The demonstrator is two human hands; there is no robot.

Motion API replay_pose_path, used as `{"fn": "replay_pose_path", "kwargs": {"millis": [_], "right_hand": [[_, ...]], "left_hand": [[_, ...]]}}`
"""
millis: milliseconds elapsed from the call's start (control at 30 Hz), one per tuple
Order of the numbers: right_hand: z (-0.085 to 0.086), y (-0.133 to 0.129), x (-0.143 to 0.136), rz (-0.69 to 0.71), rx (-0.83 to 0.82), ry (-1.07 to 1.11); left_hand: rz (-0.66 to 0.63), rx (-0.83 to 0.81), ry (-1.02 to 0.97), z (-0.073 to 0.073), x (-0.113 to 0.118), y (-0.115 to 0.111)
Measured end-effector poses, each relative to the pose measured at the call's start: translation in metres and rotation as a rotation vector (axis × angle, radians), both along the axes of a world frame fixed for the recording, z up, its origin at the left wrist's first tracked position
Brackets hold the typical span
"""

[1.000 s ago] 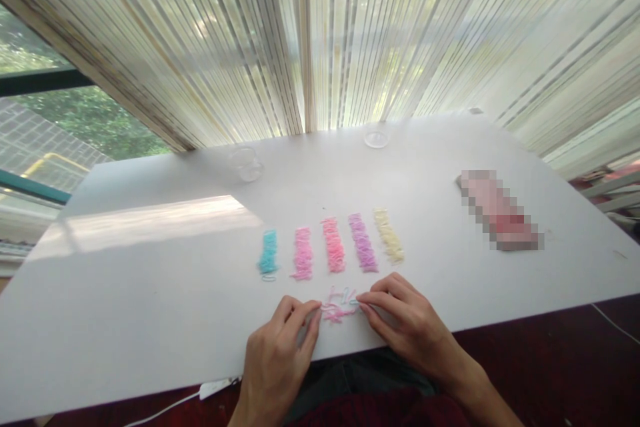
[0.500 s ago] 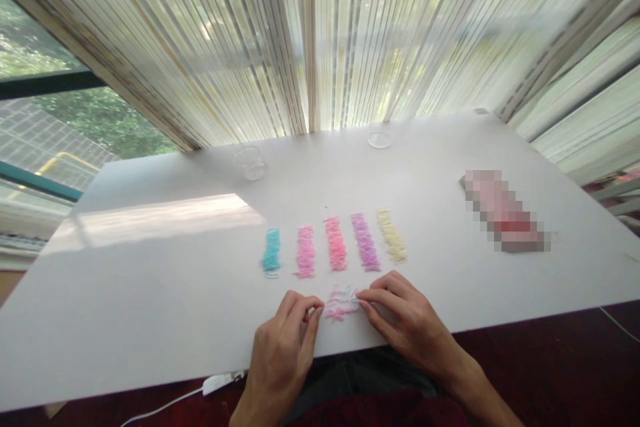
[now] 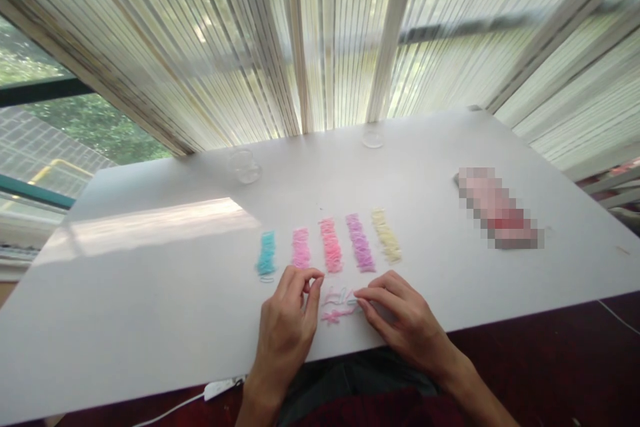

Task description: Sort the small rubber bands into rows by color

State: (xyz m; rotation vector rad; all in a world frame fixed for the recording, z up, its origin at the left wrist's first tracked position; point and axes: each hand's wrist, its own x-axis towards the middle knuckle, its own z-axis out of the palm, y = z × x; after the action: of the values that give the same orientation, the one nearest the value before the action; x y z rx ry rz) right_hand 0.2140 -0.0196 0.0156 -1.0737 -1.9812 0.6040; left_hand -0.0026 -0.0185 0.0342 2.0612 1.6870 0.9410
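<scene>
Small coloured pieces lie in five-colour strips on the white table: a teal strip (image 3: 267,252), a light pink strip (image 3: 301,248), a coral pink strip (image 3: 331,245), a purple strip (image 3: 361,243) and a yellow strip (image 3: 386,235). Nearer me is a loose pile (image 3: 334,315) of pink and pale blue pieces. My left hand (image 3: 290,320) is pinched just below the light pink strip; what its fingertips hold, if anything, is too small to name. My right hand (image 3: 405,313) pinches a pale blue piece (image 3: 351,301) at the pile's right side.
Clear round containers (image 3: 245,168) stand at the back left of the white table (image 3: 150,293), and a clear round lid (image 3: 373,139) lies at the back middle. A blurred pink object (image 3: 497,208) lies on the right. A white power strip (image 3: 223,387) is below the front edge.
My left hand has moved up and away from the loose pile to the lower end of the light pink strip. My right hand has stayed nearly in place. The view has shifted slightly.
</scene>
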Motion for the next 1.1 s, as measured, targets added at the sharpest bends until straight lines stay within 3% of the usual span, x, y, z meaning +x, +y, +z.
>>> {"fn": "replay_pose_path", "kwargs": {"millis": [167, 300, 533, 700, 1100], "right_hand": [[0.0, 0.0, 0.0, 0.004, -0.01, 0.002], [0.0, 0.0, 0.001, 0.0, -0.006, 0.012], [0.002, 0.001, 0.001, 0.003, -0.005, 0.006], [0.006, -0.002, -0.004, 0.072, 0.008, -0.007], [0.008, -0.002, -0.024, 0.16, -0.005, -0.242]], "left_hand": [[0.054, 0.077, 0.11, 0.001, 0.011, 0.015], [0.019, 0.056, 0.149, 0.003, 0.01, 0.021], [-0.065, -0.031, 0.075, 0.007, -0.017, -0.013], [-0.119, -0.032, 0.121, 0.004, -0.022, -0.035], [-0.163, -0.01, 0.185, -0.007, -0.018, -0.038]]}}
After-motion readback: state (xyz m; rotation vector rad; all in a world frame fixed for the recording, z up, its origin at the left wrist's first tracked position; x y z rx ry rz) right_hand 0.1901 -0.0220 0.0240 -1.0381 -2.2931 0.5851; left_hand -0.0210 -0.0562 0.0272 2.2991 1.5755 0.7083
